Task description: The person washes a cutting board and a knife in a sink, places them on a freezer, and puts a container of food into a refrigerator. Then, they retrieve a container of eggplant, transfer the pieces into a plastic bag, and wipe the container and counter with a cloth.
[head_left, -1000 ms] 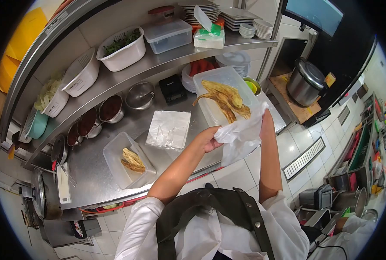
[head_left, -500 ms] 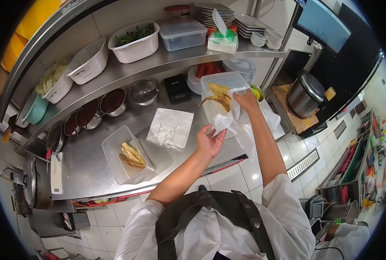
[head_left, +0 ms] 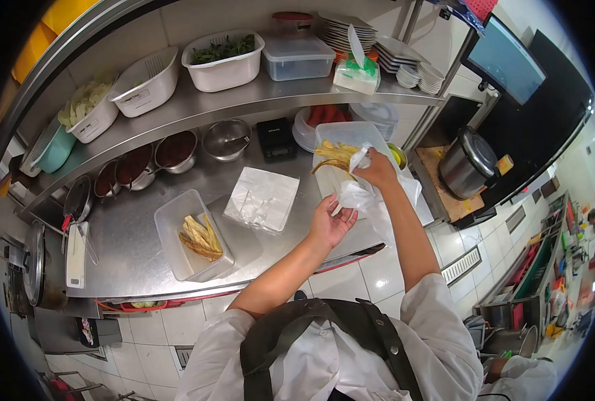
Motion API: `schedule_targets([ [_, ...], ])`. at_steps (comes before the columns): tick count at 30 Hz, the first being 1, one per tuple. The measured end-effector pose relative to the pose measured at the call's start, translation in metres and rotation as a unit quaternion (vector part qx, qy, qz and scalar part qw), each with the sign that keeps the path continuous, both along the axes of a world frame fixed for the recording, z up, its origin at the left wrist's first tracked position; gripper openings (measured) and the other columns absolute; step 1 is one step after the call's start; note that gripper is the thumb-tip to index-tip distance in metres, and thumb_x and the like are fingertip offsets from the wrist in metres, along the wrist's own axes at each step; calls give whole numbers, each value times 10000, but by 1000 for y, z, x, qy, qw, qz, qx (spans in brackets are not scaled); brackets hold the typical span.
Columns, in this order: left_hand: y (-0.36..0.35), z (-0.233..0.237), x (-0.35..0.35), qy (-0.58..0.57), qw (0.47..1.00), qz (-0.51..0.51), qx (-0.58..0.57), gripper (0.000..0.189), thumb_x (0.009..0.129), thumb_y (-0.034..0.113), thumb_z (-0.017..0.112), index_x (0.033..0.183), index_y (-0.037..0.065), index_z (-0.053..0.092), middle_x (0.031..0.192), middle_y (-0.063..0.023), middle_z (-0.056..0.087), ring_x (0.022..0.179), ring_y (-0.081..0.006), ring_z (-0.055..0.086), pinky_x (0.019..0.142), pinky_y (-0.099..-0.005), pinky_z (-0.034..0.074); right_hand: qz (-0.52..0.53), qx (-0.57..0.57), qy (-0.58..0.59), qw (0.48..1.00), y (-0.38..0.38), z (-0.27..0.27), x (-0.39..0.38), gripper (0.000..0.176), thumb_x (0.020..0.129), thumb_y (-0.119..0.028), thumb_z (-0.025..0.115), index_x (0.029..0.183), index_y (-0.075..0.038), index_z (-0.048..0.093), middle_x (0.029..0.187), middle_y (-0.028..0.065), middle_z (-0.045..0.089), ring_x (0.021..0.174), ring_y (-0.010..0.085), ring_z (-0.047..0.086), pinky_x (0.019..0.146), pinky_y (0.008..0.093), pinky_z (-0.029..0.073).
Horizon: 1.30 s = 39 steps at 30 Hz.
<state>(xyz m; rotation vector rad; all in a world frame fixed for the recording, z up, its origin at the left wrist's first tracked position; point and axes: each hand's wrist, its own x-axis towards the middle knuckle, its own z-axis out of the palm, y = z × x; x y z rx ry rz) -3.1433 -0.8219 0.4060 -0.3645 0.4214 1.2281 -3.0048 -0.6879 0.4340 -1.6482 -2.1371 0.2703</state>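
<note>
Over a translucent plastic tub (head_left: 371, 130) at the back right, my right hand (head_left: 379, 170) is closed on a thin white plastic bag (head_left: 359, 198). Yellow-brown strips of food (head_left: 334, 160), which look fried, lie in that tub beside my fingers. My left hand (head_left: 331, 224) is palm up, lower and to the left, its thumb and fingers round a bunched part of the same bag. A second translucent tub (head_left: 168, 224) stands to the left with more yellow-brown strips (head_left: 200, 237) inside. Between the tubs lies a stack of clear plastic sheets (head_left: 262, 198).
Steel bowls of red sauce (head_left: 176, 148), an empty-looking bowl (head_left: 226, 140) and a black scale (head_left: 275, 139) line the counter's back. The shelf above carries white baskets (head_left: 225, 67), a lidded box (head_left: 299, 57) and plates (head_left: 347, 33). A metal pot (head_left: 468, 164) stands at right.
The bag is more bunched between my hands, and my left fingers have closed further round it. The view has shifted slightly. More of the strips in the right tub show.
</note>
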Motion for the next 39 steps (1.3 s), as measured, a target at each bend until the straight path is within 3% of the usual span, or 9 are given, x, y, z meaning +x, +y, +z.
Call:
schedule_targets([
  [8,28,-60,-1,199,974,-8,103,171,805,62,538,941,134,465,855,-10,506,724,-148,484,780,-381,434,-61,-28,60,996,-54,10,21,597,544,-367,710,953,41,558,916,222,605,874,316,594,754,367,460],
  [11,10,-22,-3,206,976,21,60,127,831,90,509,943,143,480,902,-15,525,777,-153,504,820,-403,414,-81,-35,91,992,-66,7,23,626,542,-334,731,1002,38,526,933,219,597,898,314,582,772,360,450],
  [14,15,-36,-2,216,976,19,12,140,848,132,497,987,122,485,991,-40,538,920,-185,519,861,-419,400,-71,-10,115,991,-74,-2,21,634,555,-292,730,1038,42,490,940,221,588,905,331,570,774,367,446],
  [17,16,-56,5,156,986,20,49,237,875,205,475,1081,87,461,1089,-67,519,1066,-223,481,913,-439,373,-62,4,188,980,-82,-1,15,612,563,-232,727,1044,45,470,954,230,576,914,350,557,776,374,442],
  [19,9,-43,11,163,986,13,35,324,894,260,437,1156,70,425,1153,-84,491,1113,-240,450,936,-442,355,-80,39,232,969,-101,-12,13,581,562,-194,724,1027,50,472,966,239,569,923,359,548,778,377,440],
  [20,5,-38,13,165,986,10,26,369,904,288,418,1194,61,406,1184,-93,477,1137,-248,434,947,-444,346,-84,69,252,962,-108,-27,15,580,554,-130,724,1042,36,457,956,197,566,893,302,564,772,350,444],
  [23,-2,-41,13,152,982,-87,75,434,923,351,335,1248,66,371,1255,-99,432,1160,-241,416,971,-422,324,-49,46,475,877,-133,-70,18,603,556,-74,718,1077,16,429,972,137,540,895,222,547,785,320,433],
  [31,-12,-80,21,237,952,-69,182,406,930,302,305,1248,59,371,1250,-79,445,1158,-215,417,996,-371,293,-5,21,510,860,-155,-132,20,681,571,-59,733,1143,-2,369,1051,107,487,989,194,495,857,311,395],
  [39,-7,-83,-23,310,930,-3,197,303,898,159,373,1170,33,420,1137,-87,520,1072,-222,484,955,-355,338,51,-75,574,814,-152,-135,-15,847,568,-81,757,1259,-47,269,1205,108,395,1101,227,449,916,366,391],
])
